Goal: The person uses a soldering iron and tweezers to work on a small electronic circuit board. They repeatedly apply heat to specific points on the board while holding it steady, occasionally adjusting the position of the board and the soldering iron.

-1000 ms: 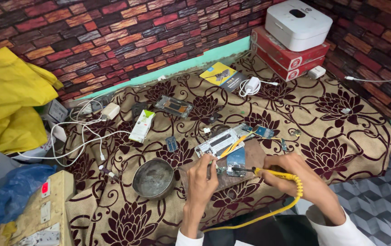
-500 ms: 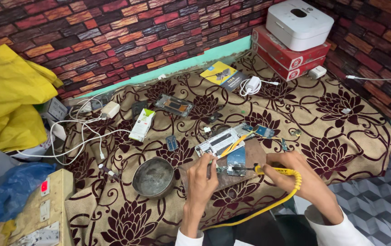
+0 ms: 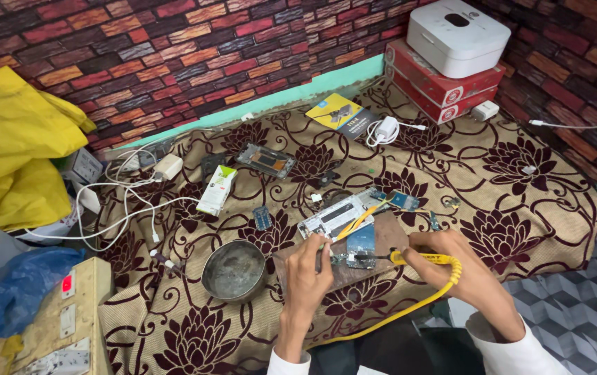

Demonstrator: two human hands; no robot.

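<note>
Little differs from the frames before: both hands stay over the same wooden board [image 3: 382, 239] near the front edge of the flowered cloth [image 3: 521, 194], and the view has hardly shifted; the things around them lie where they lay.

The left hand [image 3: 309, 267] is closed, its fingertips pinched on a thin tool that points down at a small circuit board [image 3: 355, 251] on the wooden board; the tool is too thin to name for certain. The right hand [image 3: 462, 267] is clamped around the yellow handle of a soldering iron [image 3: 420, 258], whose dark tip reaches left to the same circuit board as before; its yellow cord [image 3: 410, 312] still curves down and left, passing below the left wrist.

Just behind the circuit board an opened phone [image 3: 337, 217] lies face down, with a yellow strip across its corner; a round metal bowl [image 3: 234, 271] sits just left of the wooden board, close to the left hand.

Farther back on the cloth lie a white charger [image 3: 385, 128] with its cable, and red boxes [image 3: 437, 83] with a white box [image 3: 457, 35] on top.
</note>
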